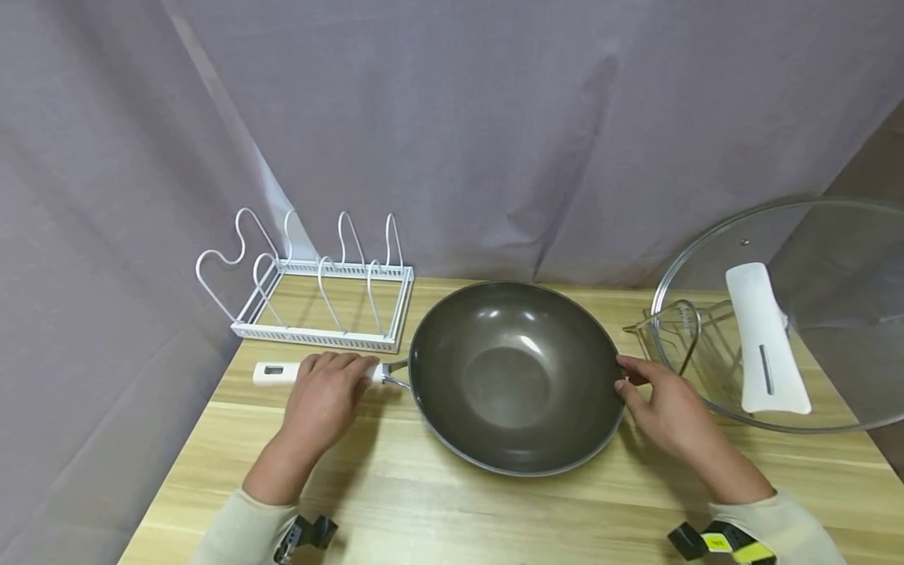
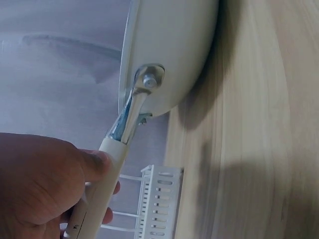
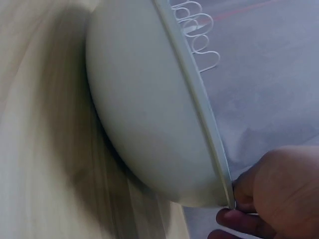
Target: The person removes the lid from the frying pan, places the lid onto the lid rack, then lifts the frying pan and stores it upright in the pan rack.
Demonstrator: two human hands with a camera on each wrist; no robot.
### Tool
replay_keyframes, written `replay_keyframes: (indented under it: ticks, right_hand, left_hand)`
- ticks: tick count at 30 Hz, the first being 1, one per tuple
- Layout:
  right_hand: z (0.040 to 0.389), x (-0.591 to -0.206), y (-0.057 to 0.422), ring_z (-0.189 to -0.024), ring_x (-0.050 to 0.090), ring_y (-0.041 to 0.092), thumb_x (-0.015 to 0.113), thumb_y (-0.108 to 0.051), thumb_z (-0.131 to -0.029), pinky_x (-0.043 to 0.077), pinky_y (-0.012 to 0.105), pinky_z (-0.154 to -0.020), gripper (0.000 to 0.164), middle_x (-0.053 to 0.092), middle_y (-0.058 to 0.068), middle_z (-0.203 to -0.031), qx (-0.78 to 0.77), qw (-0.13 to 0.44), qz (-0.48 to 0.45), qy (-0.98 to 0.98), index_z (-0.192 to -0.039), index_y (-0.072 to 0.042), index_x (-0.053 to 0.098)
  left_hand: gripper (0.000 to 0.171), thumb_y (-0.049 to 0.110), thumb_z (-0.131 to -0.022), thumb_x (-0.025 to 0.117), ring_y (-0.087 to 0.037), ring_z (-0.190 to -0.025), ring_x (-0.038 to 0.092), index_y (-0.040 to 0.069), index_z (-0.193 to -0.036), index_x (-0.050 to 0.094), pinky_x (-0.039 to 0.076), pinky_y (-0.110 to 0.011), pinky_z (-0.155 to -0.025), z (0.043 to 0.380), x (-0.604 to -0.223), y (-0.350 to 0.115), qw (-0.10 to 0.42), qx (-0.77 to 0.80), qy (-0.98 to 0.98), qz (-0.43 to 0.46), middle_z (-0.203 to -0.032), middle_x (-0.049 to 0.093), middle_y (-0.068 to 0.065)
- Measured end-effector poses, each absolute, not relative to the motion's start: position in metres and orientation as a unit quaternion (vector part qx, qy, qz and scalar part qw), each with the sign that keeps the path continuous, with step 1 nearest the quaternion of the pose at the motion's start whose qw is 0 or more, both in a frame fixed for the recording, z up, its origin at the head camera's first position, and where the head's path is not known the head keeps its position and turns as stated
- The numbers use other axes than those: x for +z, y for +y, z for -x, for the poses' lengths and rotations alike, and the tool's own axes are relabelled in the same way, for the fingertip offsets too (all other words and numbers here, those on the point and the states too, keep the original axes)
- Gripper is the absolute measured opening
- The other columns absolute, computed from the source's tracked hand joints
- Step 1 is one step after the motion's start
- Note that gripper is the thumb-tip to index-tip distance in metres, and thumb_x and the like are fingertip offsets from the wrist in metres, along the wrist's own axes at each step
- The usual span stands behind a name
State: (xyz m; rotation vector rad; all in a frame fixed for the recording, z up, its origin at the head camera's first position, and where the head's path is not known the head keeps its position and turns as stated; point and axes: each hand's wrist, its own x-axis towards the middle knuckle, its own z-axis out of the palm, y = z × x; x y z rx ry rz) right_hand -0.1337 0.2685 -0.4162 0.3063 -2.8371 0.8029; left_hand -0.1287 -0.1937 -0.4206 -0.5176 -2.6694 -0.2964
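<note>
A wok (image 1: 508,384) with a dark grey-brown inside and a pale outer side faces upward over the middle of the wooden table. My left hand (image 1: 326,396) grips its white handle (image 1: 277,373), with fingers wrapped round it; the handle's end sticks out to the left. In the left wrist view, a metal bracket (image 2: 149,79) joins the handle (image 2: 99,194) to the wok's pale side (image 2: 174,45). At the opposite side, my right hand (image 1: 667,408) pinches the rim between thumb and fingers. Those fingertips (image 3: 232,216) show at the rim's edge in the right wrist view.
A white wire pan rack (image 1: 318,339) with upright loops stands at the back left, close to the wok. On the right, a large glass lid (image 1: 706,235) with a white handle (image 1: 766,337) leans on a wire stand (image 1: 695,333). Grey cloth (image 1: 452,141) hangs behind the table (image 1: 452,518).
</note>
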Motion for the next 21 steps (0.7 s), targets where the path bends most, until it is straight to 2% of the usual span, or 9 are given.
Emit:
replay_keyframes:
  ticks: [6,9,15,21]
  right_hand:
    - [0.131,-0.417,0.270,-0.098,0.065,0.043,0.062,-0.014,-0.102,0.048,0.059,-0.079,0.041,0.069,0.023,-0.110,0.267,0.083,-0.101,-0.955,-0.138,0.005,0.057]
    - [0.130,-0.416,0.271,-0.099,0.066,0.043,0.061,-0.020,-0.104,0.048,0.060,-0.080,0.045,0.068,0.023,-0.114,0.271,0.064,-0.101,-0.955,-0.141,0.005,0.054]
    - [0.121,-0.412,0.270,-0.108,0.064,0.043,0.064,-0.038,-0.102,0.049,0.062,-0.082,0.064,0.066,0.023,-0.123,0.268,0.017,-0.092,-0.959,-0.147,0.004,0.047]
    - [0.104,-0.412,0.264,-0.106,0.065,0.040,0.068,-0.049,-0.097,0.052,0.058,-0.074,0.079,0.067,0.018,-0.122,0.243,0.002,-0.079,-0.967,-0.149,0.004,0.042]
  left_hand:
    - [0.031,0.015,-0.093,0.074,-0.034,-0.102,0.064,0.011,-0.124,0.072,0.045,-0.052,-0.094,0.128,-0.420,-0.193,0.195,-0.088,-0.957,0.195,-0.114,0.073,-0.008]
    - [0.034,0.017,-0.095,0.071,-0.035,-0.106,0.064,0.009,-0.128,0.070,0.044,-0.053,-0.097,0.126,-0.418,-0.196,0.183,-0.080,-0.959,0.199,-0.117,0.072,-0.009]
    - [0.040,0.021,-0.096,0.068,-0.036,-0.116,0.061,0.006,-0.134,0.065,0.040,-0.055,-0.104,0.123,-0.412,-0.205,0.163,-0.076,-0.966,0.188,-0.122,0.069,-0.011]
    - [0.035,0.017,-0.093,0.072,-0.038,-0.110,0.063,0.007,-0.126,0.069,0.043,-0.054,-0.099,0.122,-0.411,-0.216,0.192,-0.077,-0.958,0.197,-0.116,0.071,-0.011]
